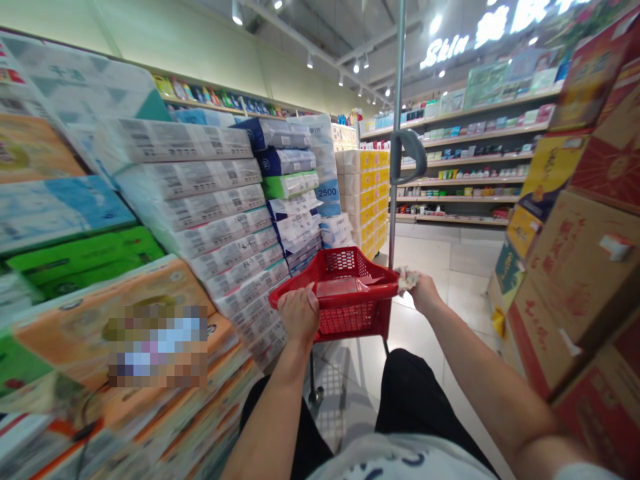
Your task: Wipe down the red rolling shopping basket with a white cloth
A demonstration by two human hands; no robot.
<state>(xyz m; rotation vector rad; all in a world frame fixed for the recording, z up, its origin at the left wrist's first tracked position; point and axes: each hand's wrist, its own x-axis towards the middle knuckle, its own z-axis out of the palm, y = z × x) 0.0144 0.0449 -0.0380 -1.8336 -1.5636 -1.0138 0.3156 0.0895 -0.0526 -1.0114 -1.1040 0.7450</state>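
A red plastic shopping cart basket [355, 320] with perforated walls is in front of me, mounted on a wheeled frame. My left hand [300, 312] is closed over the near left part of its rim. Beside the right corner of the rim, my right hand [425, 293] grips a crumpled pale piece of cloth or paper [407, 280]; I cannot tell which it is. Inside the basket lies a flat, clear-looking package [340, 287]. A tall metal pole [399, 87] with a grey loop handle [423, 160] rises by the basket's right side.
Stacked tissue packs [225, 200] line the left side, with orange packs [120, 320] close to me. Cardboard cartons [585, 267] are piled along the right. A tiled floor aisle [450, 280] leads toward shelves of small goods [470, 157]. Yellow-and-white packs [367, 193] stand ahead.
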